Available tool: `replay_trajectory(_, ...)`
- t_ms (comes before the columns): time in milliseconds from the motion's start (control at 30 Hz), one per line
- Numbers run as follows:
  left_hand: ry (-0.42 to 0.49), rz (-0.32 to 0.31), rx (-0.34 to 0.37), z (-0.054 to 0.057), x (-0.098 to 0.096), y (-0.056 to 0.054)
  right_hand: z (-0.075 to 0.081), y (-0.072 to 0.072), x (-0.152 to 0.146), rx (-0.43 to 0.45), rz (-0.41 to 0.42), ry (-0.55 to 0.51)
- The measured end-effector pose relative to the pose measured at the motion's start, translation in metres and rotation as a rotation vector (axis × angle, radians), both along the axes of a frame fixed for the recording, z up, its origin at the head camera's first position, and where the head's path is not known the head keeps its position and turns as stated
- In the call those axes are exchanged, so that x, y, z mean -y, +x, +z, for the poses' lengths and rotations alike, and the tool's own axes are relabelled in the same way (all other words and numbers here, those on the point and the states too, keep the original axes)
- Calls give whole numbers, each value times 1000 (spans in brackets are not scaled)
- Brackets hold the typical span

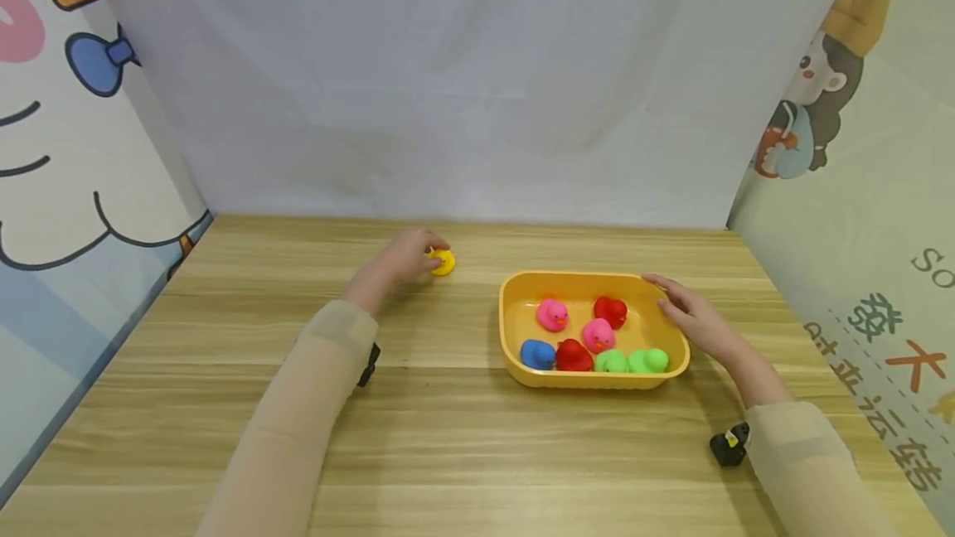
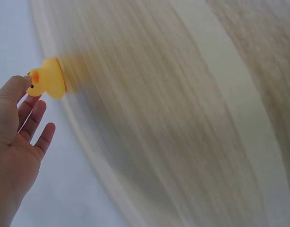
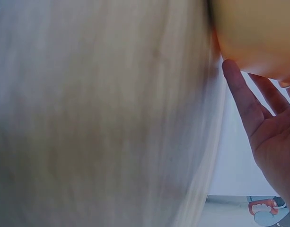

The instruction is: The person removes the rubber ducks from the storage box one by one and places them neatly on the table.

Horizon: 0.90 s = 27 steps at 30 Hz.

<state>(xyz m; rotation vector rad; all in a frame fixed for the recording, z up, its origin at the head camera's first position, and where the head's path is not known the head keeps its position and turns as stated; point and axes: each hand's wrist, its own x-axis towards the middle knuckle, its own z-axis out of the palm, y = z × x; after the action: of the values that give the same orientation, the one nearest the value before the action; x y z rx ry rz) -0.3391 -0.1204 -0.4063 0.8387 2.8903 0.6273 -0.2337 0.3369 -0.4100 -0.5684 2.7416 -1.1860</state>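
My left hand (image 1: pixel 406 255) pinches a small yellow rubber duck (image 1: pixel 443 262) by its head, between thumb and fingers, near the back of the table. In the left wrist view the duck (image 2: pixel 52 79) has its orange beak towards the thumb, and its base is at the tabletop. An orange-yellow plastic basin (image 1: pixel 510 330) stands right of centre. Inside it lie pink ducks (image 1: pixel 553 315), red ducks (image 1: pixel 610 312), green ducks (image 1: pixel 648 361) and one blue duck (image 1: pixel 537 354). Beside the basin's right end, my right hand (image 1: pixel 694 320) touches its wall with extended fingers.
The wood-grain table (image 1: pixel 448 454) ends at a pale cloth backdrop (image 1: pixel 462 106). Printed cartoon cloths hang on the left (image 1: pixel 89 189) and right (image 1: pixel 858 214). A black wrist device (image 1: pixel 729 444) is by the right sleeve.
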Motion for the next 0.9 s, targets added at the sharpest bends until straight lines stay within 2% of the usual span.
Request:
replay_trajectory(233,17,25,20,-1,0,1,0,0,0,1,-4,5)
replay_trajectory(367,46,50,56,-2,2,0,1,0,0,15,-8,8)
replay_trajectory(533,81,61,66,0,7,2,1,-1,0,21,-7,8)
replay_trajectory(700,88,47,44,6,10,6,2,0,0,18,-6,5)
replay_trajectory(900,83,21,5,19,10,13,3,1,0,14,-12,19)
